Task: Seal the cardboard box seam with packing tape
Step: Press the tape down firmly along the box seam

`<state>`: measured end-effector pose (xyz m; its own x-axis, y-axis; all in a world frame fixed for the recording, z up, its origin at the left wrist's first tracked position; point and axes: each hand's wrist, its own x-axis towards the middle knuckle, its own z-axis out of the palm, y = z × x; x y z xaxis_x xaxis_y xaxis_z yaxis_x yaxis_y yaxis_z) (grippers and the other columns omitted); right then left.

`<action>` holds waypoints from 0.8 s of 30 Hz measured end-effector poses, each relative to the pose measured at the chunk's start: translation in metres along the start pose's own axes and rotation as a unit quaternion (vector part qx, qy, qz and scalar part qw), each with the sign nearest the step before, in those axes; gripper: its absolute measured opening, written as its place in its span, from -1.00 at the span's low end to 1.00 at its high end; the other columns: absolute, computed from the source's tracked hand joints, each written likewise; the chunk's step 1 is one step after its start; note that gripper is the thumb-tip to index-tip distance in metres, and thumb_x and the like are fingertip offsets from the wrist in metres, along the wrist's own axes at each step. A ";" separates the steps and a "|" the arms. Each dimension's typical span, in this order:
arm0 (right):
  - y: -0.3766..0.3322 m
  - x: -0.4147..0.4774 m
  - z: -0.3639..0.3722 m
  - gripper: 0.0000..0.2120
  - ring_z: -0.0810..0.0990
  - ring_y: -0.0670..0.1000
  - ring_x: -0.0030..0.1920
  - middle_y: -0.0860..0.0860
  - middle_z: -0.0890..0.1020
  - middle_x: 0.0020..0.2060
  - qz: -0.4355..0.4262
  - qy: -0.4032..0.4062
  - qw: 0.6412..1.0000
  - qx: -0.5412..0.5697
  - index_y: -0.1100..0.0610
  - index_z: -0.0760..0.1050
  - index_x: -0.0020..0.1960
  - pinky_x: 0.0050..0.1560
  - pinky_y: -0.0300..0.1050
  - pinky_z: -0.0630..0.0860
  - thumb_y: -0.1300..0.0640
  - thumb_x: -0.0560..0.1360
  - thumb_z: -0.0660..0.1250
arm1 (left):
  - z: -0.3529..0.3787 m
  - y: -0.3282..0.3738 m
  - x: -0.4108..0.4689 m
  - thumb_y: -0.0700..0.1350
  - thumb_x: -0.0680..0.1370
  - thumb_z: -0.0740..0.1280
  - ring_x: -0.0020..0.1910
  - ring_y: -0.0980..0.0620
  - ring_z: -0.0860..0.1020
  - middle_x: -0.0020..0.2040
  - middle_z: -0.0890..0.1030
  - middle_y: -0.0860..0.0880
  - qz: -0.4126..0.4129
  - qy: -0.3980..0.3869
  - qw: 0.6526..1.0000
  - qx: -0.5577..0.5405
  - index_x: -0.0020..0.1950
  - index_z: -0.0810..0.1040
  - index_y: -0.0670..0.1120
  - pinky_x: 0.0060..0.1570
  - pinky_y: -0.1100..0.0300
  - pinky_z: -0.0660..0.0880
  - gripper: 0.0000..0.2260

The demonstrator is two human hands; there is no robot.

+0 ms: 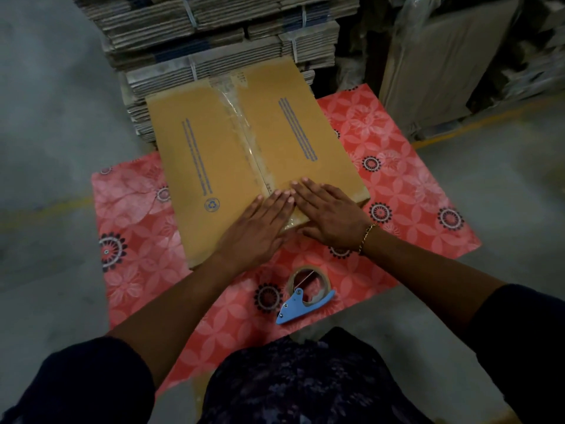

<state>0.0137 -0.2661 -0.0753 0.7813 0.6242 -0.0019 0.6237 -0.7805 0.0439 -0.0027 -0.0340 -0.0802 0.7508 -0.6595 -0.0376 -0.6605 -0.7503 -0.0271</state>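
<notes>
A brown cardboard box stands on a red patterned mat, its two top flaps closed. A strip of clear packing tape runs along the centre seam from the far edge to the near edge. My left hand and my right hand lie flat, palms down, side by side on the near end of the seam, fingers pressing on the tape. Neither hand holds anything. A roll of tape in a blue dispenser lies on the mat just in front of me, apart from both hands.
Tall stacks of flattened, strapped cartons stand right behind the box. Wrapped cardboard sheets lean at the right. Grey concrete floor with yellow lines surrounds the mat. A gold bracelet circles my right wrist.
</notes>
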 end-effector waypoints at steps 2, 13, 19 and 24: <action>-0.001 0.002 -0.004 -0.17 0.17 0.14 0.60 0.15 0.21 0.60 -0.003 -0.005 1.000 0.008 0.21 0.19 0.59 0.52 0.13 0.20 -0.37 0.55 0.05 | -0.001 0.001 -0.004 0.22 0.62 0.07 0.63 -0.12 0.12 0.64 0.17 -0.17 -0.044 0.001 0.999 -0.005 0.63 0.08 -0.18 0.57 -0.11 0.14 -0.30; 0.006 0.018 0.000 -0.23 0.16 0.18 0.60 0.18 0.21 0.59 -0.047 -0.055 0.997 0.019 0.23 0.14 0.59 0.54 0.14 0.20 -0.29 0.59 -0.04 | 0.000 0.008 -0.003 0.25 0.61 0.01 0.62 -0.10 0.16 0.63 0.22 -0.14 -0.115 -0.045 0.992 0.016 0.63 0.11 -0.15 0.55 -0.15 0.16 -0.31; 0.006 0.018 -0.014 -0.24 -0.07 0.14 0.64 0.14 -0.03 0.64 -0.068 -0.070 0.995 -0.001 0.19 -0.08 0.63 0.59 0.10 -0.02 -0.21 0.63 0.09 | -0.020 0.019 -0.004 0.00 0.59 0.27 0.65 -0.09 -0.03 0.67 0.03 -0.11 -0.145 -0.066 0.987 -0.007 0.65 -0.03 -0.14 0.59 -0.10 -0.02 -0.27; -0.005 0.020 -0.016 -0.17 -0.08 0.14 0.64 0.12 -0.04 0.65 -0.034 -0.119 0.991 0.044 0.17 -0.10 0.63 0.60 0.14 -0.03 -0.28 0.59 0.12 | -0.017 0.025 -0.007 0.07 0.57 0.14 0.65 -0.11 0.03 0.67 0.06 -0.14 -0.170 -0.075 0.982 -0.045 0.64 -0.01 -0.15 0.58 -0.11 0.08 -0.30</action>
<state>0.0258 -0.2497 -0.0591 0.7149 0.6574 -0.2382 0.6666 -0.7436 -0.0521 -0.0244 -0.0487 -0.0637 0.9133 -0.3609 -0.1889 -0.3631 -0.9314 0.0237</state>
